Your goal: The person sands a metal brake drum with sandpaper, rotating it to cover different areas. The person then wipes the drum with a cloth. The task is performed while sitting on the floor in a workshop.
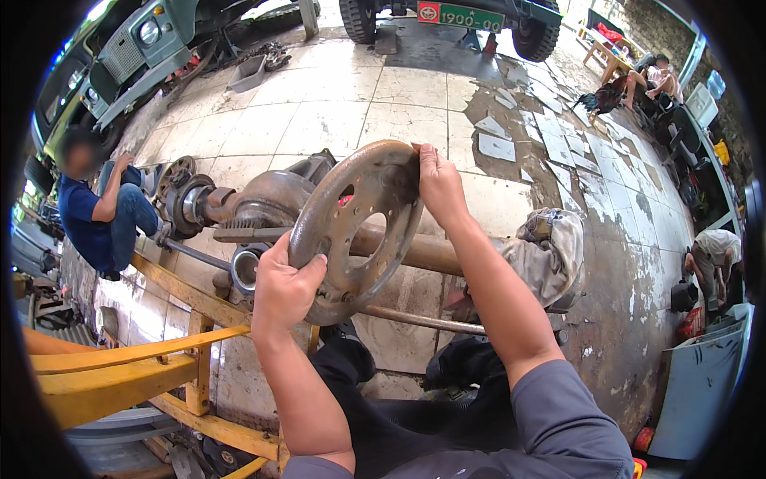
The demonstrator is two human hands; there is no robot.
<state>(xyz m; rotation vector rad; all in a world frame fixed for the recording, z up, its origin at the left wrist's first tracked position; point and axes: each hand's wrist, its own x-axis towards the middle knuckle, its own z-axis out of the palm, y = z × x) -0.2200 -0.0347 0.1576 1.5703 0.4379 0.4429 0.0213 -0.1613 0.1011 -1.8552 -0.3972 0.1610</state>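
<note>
In front of me I hold up a round, rusty brown metal brake plate (333, 231), tilted, with a large centre hole and several smaller holes. My left hand (286, 286) is closed on its lower left rim, the thumb lying on the face. At the upper right rim, my right hand (440, 188) grips the edge; some of its fingers are hidden behind the plate. Beyond and partly behind the plate lies a vehicle axle with a bulging housing (271, 195) and a long tube (415, 249). A grey cloth (550, 259) is draped over the axle's right part.
A yellow metal frame (120, 387) stands at my left. Past it, a person in blue (96, 211) crouches by the axle's hub end (191, 203). Broken tiles (496, 148) lie on the floor ahead. Two vehicles stand farther off; other people are at the right.
</note>
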